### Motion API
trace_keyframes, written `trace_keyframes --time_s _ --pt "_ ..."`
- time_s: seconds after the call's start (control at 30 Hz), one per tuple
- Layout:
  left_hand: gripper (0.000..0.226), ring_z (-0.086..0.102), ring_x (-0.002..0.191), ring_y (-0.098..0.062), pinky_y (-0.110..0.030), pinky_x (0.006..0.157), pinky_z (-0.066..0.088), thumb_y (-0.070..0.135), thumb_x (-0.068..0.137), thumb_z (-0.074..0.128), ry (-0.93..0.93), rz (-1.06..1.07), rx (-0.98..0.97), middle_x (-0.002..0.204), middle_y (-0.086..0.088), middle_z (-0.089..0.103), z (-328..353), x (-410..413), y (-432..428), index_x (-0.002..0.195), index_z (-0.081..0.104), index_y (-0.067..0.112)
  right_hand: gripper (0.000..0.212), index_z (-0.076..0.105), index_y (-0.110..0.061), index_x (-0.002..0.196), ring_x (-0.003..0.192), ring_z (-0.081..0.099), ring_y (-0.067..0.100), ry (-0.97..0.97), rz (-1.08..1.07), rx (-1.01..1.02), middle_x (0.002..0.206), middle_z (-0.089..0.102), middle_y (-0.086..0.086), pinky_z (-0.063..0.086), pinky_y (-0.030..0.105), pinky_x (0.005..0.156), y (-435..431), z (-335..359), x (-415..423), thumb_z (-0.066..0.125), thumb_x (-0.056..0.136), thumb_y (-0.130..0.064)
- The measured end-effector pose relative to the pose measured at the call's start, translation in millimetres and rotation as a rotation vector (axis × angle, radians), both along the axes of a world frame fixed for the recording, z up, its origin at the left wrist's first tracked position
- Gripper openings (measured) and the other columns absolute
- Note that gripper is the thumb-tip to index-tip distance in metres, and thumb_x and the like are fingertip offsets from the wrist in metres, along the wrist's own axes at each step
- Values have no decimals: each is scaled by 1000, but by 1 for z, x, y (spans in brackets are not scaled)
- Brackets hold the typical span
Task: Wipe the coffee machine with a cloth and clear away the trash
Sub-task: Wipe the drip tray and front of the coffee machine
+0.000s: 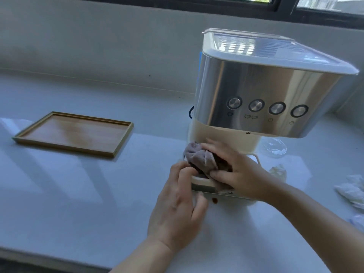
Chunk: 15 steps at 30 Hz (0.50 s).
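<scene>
Right hand (pixel 236 172) grasps bunched cloth (pixel 201 156) on coffee machine (pixel 256 91) drip tray (pixel 201 183); left hand (pixel 177 203) grips its front corner. Wooden tray (pixel 72 133), crumpled tissues (pixel 350 190) lie apart on surface (pixel 78 194).

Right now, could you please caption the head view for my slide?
Right hand grips a cloth on the drip tray of the coffee machine; left hand holds the tray's corner.

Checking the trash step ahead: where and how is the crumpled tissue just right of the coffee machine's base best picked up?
Likely best: pinch the crumpled tissue by its raised top folds, coming straight down from above. It lies loose on the counter, apart from the coffee machine, with ridges to catch. The right hand, holding the cloth, is nearer.
</scene>
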<state>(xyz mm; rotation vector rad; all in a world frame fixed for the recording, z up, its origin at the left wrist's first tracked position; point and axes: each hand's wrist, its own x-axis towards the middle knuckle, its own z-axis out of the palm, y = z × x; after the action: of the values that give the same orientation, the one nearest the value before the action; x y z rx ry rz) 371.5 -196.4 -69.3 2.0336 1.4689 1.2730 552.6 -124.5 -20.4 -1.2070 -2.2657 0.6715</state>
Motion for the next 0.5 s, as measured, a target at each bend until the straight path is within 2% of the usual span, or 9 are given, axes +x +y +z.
trace_keyframes --time_s 0.07,0.13,0.2,0.27,0.3,0.37,0.43,0.5 --pt "41 49 113 -11 -23 88 44 37 82 53 2 36 68 129 11 38 -5 0 3 122 42 30 63 41 -41 147 136 35 -4 -148 -105 188 142 35 -37 30 20 110 -12 -9 8 65 93 -20" --pt "54 45 125 -14 -24 93 46 43 84 57 -11 92 77 137 7 37 -5 0 6 135 40 35 65 34 -42 150 138 37 -2 -160 -67 178 145 37 -34 32 17 109 -19 -16 5 63 94 -26" --pt "62 39 136 -12 -27 98 46 58 82 56 -22 119 -2 149 9 30 4 0 16 140 40 44 72 30 -48 149 134 40 -8 -27 6 -12 140 43 -40 34 12 106 -21 -14 7 66 88 -38" --pt "65 36 136 -9 -29 103 43 70 75 57 66 101 -106 148 11 34 15 3 36 135 49 45 58 46 -53 138 126 52 -5 238 -105 -125 131 58 -32 46 21 103 -22 -13 18 66 87 -33" --pt "62 40 131 -10 -30 101 44 71 73 62 138 77 -135 142 11 41 20 5 45 129 55 44 47 56 -49 129 120 57 2 318 -217 -71 124 64 -25 49 27 100 -24 -17 25 63 90 -24" --pt "42 50 110 -13 -30 85 48 57 71 73 200 26 -127 115 13 54 29 8 59 107 63 38 34 68 -37 116 112 59 15 191 -429 149 114 68 -16 46 32 97 -31 -29 32 55 97 -11" --pt "24 53 81 -12 -25 65 43 35 68 72 120 53 -90 82 13 54 33 -3 68 86 59 28 28 71 -21 115 113 58 23 -2 -476 355 118 69 -7 39 25 94 -38 -42 32 48 100 -17" --pt "21 49 66 -9 -17 56 35 25 67 68 -5 187 -92 66 13 52 30 -29 77 81 53 27 37 71 -15 118 114 56 20 -21 -512 364 119 69 -4 33 18 93 -39 -45 31 44 99 -31"
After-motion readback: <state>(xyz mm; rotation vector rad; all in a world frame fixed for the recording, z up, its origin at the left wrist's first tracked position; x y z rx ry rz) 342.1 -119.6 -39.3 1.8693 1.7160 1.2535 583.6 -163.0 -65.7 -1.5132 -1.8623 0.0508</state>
